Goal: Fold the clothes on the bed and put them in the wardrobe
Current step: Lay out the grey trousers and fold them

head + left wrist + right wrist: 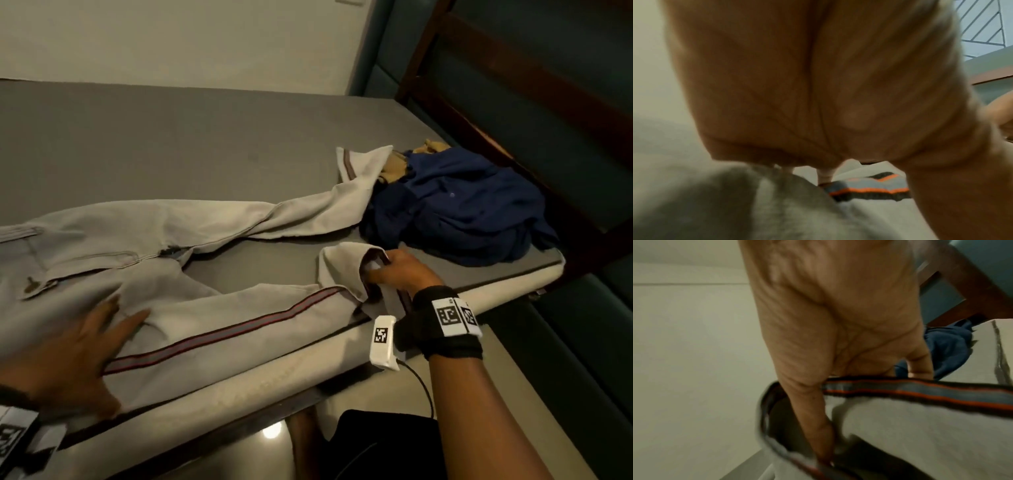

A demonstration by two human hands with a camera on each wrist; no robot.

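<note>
Light grey trousers (pixel 113 240) with a grey and red side stripe (pixel 219 334) lie spread along the near side of the bed, waist at the left, legs running right. My right hand (pixel 383 270) grips the cuff of the near leg, thumb inside the hem (pixel 818 434), and holds it slightly up from the mattress. My left hand (pixel 85 342) lies flat with straight fingers on the thigh of the near leg, and the stripe (pixel 865 190) shows beneath it. The far leg bends upward onto a crumpled dark blue shirt (pixel 455 205).
The grey mattress (pixel 171 144) reaches to the pale wall behind. A tan garment (pixel 397 164) peeks from under the blue shirt at the bed's right end. A dark wooden headboard (pixel 513 85) stands to the right. Tiled floor lies below the near bed edge (pixel 291 373).
</note>
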